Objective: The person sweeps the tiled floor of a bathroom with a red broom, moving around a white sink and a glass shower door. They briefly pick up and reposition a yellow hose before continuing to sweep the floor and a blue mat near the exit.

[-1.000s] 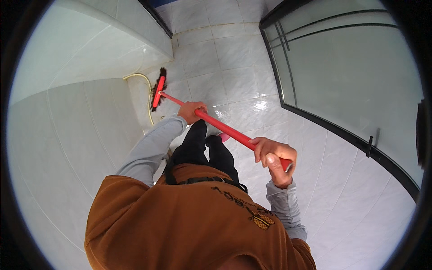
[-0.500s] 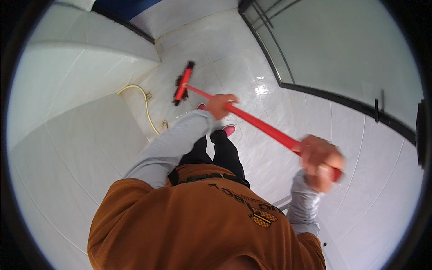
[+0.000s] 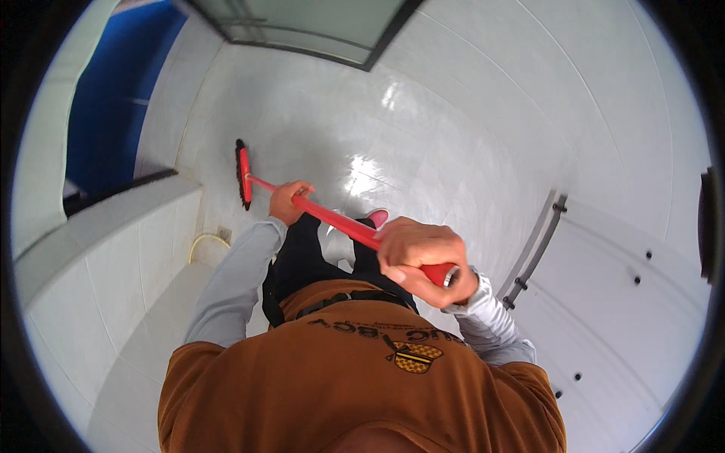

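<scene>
Both hands grip one red broom (image 3: 337, 220) with dark bristles. My right hand (image 3: 424, 258) is wrapped round the upper handle, and the handle's capped end pokes out past it. Lower on the handle, my left hand (image 3: 289, 201) is closed round the shaft nearer the head. The broom head (image 3: 245, 175) lies at the far left, its bristles against the pale tiled floor (image 3: 302, 106). Whether any dirt lies by the bristles is too small to tell. A pink shoe (image 3: 378, 217) shows just beyond the handle.
A yellow hose (image 3: 208, 240) curls at the foot of the low tiled wall (image 3: 113, 257) on the left. Beyond that wall is a blue surface (image 3: 113, 106). A dark-framed glass door (image 3: 310, 26) stands at the far side. At right is a white panel (image 3: 604, 294) with black knobs.
My view has turned to the right. The broom head sits farther left in the picture, and my right hand has come in closer to my body. Both hands keep their hold on the broom.
</scene>
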Available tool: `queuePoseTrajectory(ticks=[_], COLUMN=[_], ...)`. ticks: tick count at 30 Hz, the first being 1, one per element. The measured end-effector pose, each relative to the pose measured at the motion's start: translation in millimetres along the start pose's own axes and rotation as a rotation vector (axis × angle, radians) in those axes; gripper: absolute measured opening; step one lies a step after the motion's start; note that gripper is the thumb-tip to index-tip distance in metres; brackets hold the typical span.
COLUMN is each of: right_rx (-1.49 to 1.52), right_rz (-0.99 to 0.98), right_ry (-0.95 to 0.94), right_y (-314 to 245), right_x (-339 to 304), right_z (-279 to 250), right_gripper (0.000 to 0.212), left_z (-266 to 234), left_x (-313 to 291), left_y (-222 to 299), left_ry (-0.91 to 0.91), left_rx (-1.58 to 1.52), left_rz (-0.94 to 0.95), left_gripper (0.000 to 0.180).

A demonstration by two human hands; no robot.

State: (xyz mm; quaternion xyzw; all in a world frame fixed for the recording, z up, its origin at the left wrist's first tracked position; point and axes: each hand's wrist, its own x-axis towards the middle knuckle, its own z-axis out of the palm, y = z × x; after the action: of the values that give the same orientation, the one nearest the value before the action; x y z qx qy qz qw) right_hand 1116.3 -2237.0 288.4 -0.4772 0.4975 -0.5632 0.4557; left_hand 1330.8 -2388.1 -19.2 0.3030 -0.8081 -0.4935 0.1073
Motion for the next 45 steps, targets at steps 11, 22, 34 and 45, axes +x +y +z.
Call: queuePoseTrajectory(ticks=[11, 22, 34, 45], right_rx=[-0.376, -0.308, -0.237, -0.194], right_rz=[-0.065, -0.349, -0.389, -0.246], right_ry=[0.575, 0.749, 0.927, 1.377], right_y=[-77.8, -65.9, -71.5, -81.8], right_x=[-237.0, -299.6, -274.6, -374.1], right_z=[-114.5, -145.3, -221.5, -243.3], right_gripper=[0.026, 0.033, 0.035, 0.036], left_z=[276.3, 356.4, 383.2, 460.1], left_x=[108.9, 100.9, 176.6, 153.5], left_y=[212.1, 254.1, 279.3, 319.8], left_ry=[-0.627, -1.049, -1.380, -1.501], left_rx=[-0.029, -0.016, 0.059, 0.142], left_rz=[0.429, 0.472, 0.439, 0.504], left_gripper=[0.013, 0.009, 0.005, 0.010])
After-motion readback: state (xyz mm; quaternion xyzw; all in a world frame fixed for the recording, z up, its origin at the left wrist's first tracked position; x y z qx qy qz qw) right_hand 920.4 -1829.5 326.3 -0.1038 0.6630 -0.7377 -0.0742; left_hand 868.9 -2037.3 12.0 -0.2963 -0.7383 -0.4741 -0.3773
